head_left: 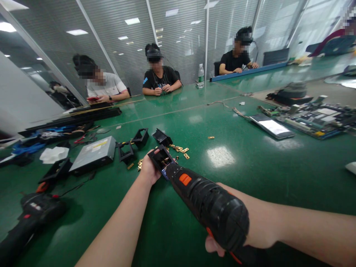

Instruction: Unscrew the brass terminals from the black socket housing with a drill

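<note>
Left hand (148,170) has its fingers clamped on a boxy black housing (159,155), open-topped, kinda matte, with coppery bits inside and a bluish patch low down. Right fingers (214,246) are wrapped around a chunky black power tool (205,204) with an orange switch, nose right at the housing. Loose gold plates (182,150) lie just past the left fingers on the green surface (180,116).
</note>
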The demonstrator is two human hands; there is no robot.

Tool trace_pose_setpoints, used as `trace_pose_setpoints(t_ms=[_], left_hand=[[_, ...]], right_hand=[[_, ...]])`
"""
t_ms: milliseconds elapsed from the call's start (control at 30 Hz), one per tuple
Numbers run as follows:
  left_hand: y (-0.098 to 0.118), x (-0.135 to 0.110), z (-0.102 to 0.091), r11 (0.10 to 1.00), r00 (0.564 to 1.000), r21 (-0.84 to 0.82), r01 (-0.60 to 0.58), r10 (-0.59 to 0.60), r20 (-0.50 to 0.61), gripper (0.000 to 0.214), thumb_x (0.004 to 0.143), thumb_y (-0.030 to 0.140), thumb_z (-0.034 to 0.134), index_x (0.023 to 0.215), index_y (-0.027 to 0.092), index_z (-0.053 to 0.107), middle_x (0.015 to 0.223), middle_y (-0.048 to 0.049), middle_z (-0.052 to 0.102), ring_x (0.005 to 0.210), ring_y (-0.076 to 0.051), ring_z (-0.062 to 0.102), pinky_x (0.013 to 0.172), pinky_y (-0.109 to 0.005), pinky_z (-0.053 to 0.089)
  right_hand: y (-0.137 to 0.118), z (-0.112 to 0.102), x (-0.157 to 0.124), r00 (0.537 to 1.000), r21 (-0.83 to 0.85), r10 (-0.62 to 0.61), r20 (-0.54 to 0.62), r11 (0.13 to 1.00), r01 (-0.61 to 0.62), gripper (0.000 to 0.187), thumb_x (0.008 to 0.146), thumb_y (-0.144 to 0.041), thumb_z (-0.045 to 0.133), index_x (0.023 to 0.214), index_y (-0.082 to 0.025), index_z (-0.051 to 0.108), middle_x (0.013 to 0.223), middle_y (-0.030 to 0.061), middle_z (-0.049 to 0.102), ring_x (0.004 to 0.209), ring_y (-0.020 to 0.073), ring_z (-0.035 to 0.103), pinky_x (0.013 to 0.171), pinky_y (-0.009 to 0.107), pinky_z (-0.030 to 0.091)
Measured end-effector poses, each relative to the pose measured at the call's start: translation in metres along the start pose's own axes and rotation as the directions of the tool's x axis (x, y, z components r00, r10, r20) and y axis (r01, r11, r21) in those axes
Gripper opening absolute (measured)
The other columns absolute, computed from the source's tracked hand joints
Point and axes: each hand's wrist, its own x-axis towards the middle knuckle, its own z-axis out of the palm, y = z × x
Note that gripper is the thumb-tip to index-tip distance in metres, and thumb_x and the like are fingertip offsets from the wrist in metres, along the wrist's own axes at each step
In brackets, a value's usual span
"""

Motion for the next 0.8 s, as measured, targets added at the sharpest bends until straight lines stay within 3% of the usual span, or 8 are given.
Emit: trace_pose_setpoints(t_ms=[167,300,433,567,667,800], left_hand=[[0.0001,0.0004,-0.0001,1.0,1.0,-0.005,0.01,-0.01,-0.009,0.029,0.08,0.033,0.046,0.077,0.012,0.066,0.068,-0.0113,0.067,0.072,-0.03,0.069,0.061,-0.043,0.056],[0.0001,0.0005,0.0001,1.0,1.0,-0.006,0.0,0.0,-0.01,0.026,0.079,0.032,0.047,0.075,0.013,0.065,0.068,-0.0118,0.067,0.072,-0.031,0.069,0.061,-0.043,0.056],[-0.0004,0.0003,-0.0005,1.0,1.0,-0.004,-0.002,0.002,-0.005,0.027,0.078,0.031,0.047,0.078,0.011,0.066,0.068,-0.0122,0.067,0.071,-0.031,0.069,0.061,-0.044,0.056],[-0.0004,0.0005,-0.0013,1.0,1.0,-0.002,0.01,-0.01,0.006,0.026,0.077,0.029,0.046,0.079,0.012,0.065,0.069,-0.0118,0.067,0.071,-0.032,0.069,0.061,-0.045,0.056],[-0.0002,0.0006,-0.0012,1.0,1.0,0.006,0.004,-0.004,0.006,0.026,0.078,0.031,0.047,0.078,0.012,0.065,0.069,-0.0119,0.067,0.071,-0.032,0.069,0.059,-0.043,0.056],[0.0,-0.0002,-0.0001,1.0,1.0,-0.002,-0.001,0.001,0.001,0.026,0.078,0.032,0.048,0.079,0.012,0.065,0.069,-0.0115,0.067,0.072,-0.031,0.069,0.059,-0.043,0.055]], right_hand=[[0.0008,0.0003,0.0003,0.997,-0.05,-0.081,-0.015,0.996,0.08,0.062,0.054,-0.017,0.088,0.102,-0.015,0.049,0.071,0.0006,0.069,0.06,0.014,0.066,0.052,0.02,0.054],[0.0032,-0.0009,0.0,0.999,-0.011,-0.046,0.012,0.999,0.046,0.047,0.062,-0.01,0.079,0.096,-0.015,0.047,0.07,-0.001,0.067,0.061,0.011,0.064,0.052,0.018,0.054],[0.0056,-0.0031,0.0003,1.0,0.028,0.026,0.005,0.999,-0.026,0.048,0.065,-0.001,0.075,0.098,-0.016,0.044,0.072,-0.0056,0.061,0.061,0.0095,0.065,0.055,0.019,0.056],[0.0077,-0.0025,0.0008,0.999,0.015,-0.039,0.018,0.999,0.039,0.041,0.064,-0.008,0.077,0.09,-0.015,0.046,0.071,-0.0011,0.065,0.063,0.0111,0.066,0.055,0.019,0.056],[0.0081,-0.0021,0.0006,0.997,0.009,-0.073,0.021,0.997,0.073,0.045,0.065,-0.011,0.078,0.098,-0.014,0.047,0.073,0.0009,0.068,0.064,0.0118,0.066,0.056,0.02,0.056],[0.0043,-0.0038,0.0,1.0,0.042,0.002,0.025,0.999,-0.003,0.055,0.067,-0.007,0.077,0.113,-0.014,0.049,0.072,-0.0027,0.063,0.063,0.0111,0.066,0.056,0.02,0.056]])
